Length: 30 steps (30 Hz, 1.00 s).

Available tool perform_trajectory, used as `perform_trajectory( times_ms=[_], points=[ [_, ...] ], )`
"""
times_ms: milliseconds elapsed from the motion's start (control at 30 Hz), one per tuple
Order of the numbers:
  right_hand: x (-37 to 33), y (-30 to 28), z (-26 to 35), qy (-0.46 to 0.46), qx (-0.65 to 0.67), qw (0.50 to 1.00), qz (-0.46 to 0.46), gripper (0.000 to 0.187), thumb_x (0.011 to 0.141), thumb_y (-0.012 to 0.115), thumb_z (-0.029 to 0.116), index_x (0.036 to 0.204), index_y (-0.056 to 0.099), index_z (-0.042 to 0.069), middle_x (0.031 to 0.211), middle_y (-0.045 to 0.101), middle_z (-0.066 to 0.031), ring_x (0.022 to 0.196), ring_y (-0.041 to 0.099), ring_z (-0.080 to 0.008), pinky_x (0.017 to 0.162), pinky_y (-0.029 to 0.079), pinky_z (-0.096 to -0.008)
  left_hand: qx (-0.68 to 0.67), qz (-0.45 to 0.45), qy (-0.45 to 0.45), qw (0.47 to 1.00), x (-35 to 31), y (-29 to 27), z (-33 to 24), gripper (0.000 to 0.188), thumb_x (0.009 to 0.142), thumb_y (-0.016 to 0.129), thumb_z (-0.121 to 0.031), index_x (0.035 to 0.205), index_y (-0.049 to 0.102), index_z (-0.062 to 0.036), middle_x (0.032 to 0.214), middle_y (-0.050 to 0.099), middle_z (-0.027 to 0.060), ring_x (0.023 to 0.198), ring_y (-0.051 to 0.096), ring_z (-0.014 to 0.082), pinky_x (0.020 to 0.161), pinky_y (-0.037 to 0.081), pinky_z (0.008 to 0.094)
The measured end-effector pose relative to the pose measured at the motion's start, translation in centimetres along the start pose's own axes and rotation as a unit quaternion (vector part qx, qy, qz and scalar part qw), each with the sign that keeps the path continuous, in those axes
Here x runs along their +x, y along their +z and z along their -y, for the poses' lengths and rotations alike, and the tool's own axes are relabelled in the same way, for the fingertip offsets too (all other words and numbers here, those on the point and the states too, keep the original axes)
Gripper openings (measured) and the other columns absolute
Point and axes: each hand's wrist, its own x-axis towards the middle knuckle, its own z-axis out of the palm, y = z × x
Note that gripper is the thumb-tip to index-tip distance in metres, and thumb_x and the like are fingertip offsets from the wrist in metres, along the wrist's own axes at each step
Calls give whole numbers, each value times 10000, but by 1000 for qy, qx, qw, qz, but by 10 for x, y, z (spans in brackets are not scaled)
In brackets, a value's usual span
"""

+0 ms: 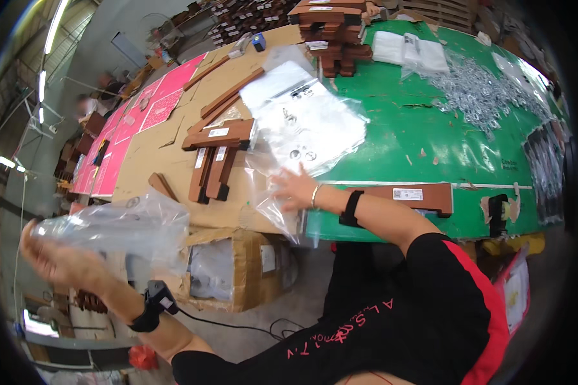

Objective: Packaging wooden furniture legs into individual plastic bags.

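On green tabletop [392, 154], centre frame, clear bags [331, 131] may slide if the open right hand [295, 190] drags them; left hand [67, 260] grasps plastic bag [125, 224].

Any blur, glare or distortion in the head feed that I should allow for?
Head view: the left hand is blurred, the right hand sharper; head view: glare whitens patches of the clear plastic bags, and the ceiling tube light is blown out; head view: fisheye bends the green tabletop, with dark corners.
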Motion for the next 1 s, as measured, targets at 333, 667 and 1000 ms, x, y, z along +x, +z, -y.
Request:
perform_trajectory(
  times_ms=[333,667,1000],
  points=[
    [-52,-79,42,-53,471,866,-157,598,846,766,303,1365,554,93,1402,541,-158,1196,594,-328,1036,446,-402,-103,353,-141,919,-59,0,-39,488,918,601,-53,1393,490,-63,1148,525,-20,894,515,57,741,441,181],
    [-131,-66,80,15,576,755,-312,411,893,673,152,1273,589,19,1123,659,-113,974,618,-140,828,516,-294,-205,515,-166,815,-173,9,-173,564,821,671,23,1365,536,-36,1022,606,12,677,418,76,612,387,243],
    [-205,-103,6,56,445,872,-197,385,903,707,171,1254,626,35,943,649,-44,755,582,-91,715,522,-255,-63,456,-313,831,-313,-39,-112,190,941,608,-112,1056,727,-19,837,687,120,746,640,157,728,504,294]
  ],
)
